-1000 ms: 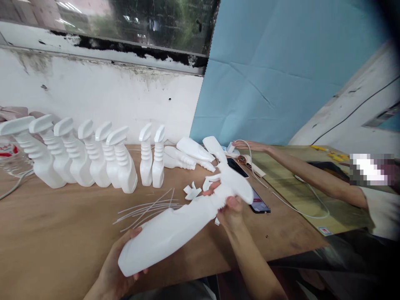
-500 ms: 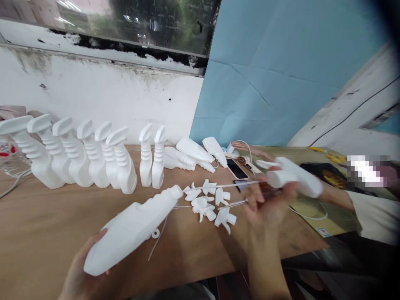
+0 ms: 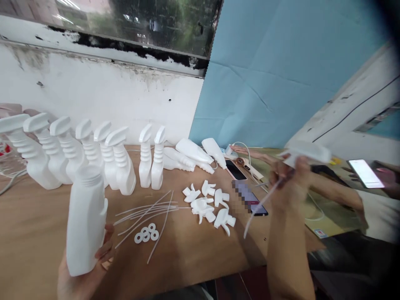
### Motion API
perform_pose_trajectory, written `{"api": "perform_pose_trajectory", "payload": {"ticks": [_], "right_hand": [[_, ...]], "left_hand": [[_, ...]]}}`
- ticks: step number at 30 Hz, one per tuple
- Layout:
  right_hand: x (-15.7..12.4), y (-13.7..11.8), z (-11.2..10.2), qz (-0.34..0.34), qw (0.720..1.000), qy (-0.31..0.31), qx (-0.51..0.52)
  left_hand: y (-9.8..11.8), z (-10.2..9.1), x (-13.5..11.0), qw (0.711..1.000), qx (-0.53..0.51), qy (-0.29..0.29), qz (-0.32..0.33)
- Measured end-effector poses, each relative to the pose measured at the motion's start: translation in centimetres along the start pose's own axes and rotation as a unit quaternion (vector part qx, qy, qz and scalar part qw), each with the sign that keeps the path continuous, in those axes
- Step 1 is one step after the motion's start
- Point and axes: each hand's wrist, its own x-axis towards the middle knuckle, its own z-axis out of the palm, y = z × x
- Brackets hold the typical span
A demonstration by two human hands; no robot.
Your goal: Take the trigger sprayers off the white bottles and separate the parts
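My left hand (image 3: 86, 271) is wrapped round the lower part of a white plastic bottle (image 3: 86, 225), which stands upright with its threaded, open mouth on top. Off to the right, my right hand (image 3: 289, 179) grips a white trigger spray head (image 3: 309, 151), blurred by motion. From it a thin white dip tube (image 3: 259, 213) hangs down toward the table, apart from the bottle. A thin greyish tool pokes out left of the right fingers, too smeared to name. Between the hands lie loose white triggers (image 3: 203, 206), several thin tubes (image 3: 140, 214) and white ring washers (image 3: 146, 236).
Assembled spray bottles (image 3: 120, 162) stand in a row along the wall. More white bottles (image 3: 193, 151) lie behind the triggers. Phones (image 3: 236, 170) and a cable lie at the right. Another person's arm (image 3: 334, 193) reaches across there, and a lit phone (image 3: 366, 173) shows beyond.
The bottle in my left hand has swung from tilted to upright and moved left. My right hand has moved right with the spray head, and its tube has come away from the bottle's mouth.
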Motion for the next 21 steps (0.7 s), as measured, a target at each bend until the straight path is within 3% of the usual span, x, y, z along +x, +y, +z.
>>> {"api": "perform_pose_trajectory", "payload": {"ticks": [4,11,16,21], "right_hand": [[5.5,5.9,2.0,0.057,0.983,-0.053,-0.164],[12.0,16.1,3.9,0.179,0.897,-0.130,-0.383],[14.4,20.4,4.4,0.229,0.853,-0.165,-0.438],[14.9,23.3,5.5,0.252,0.844,-0.186,-0.436]], "left_hand": [[-0.5,0.2,-0.1,0.999,-0.040,0.021,-0.010],[-0.8,-0.2,-0.1,0.996,-0.077,0.046,0.026],[-0.2,-0.1,0.2,0.993,-0.079,0.074,0.046],[-0.3,0.5,0.4,0.991,-0.070,0.100,0.058]]}}
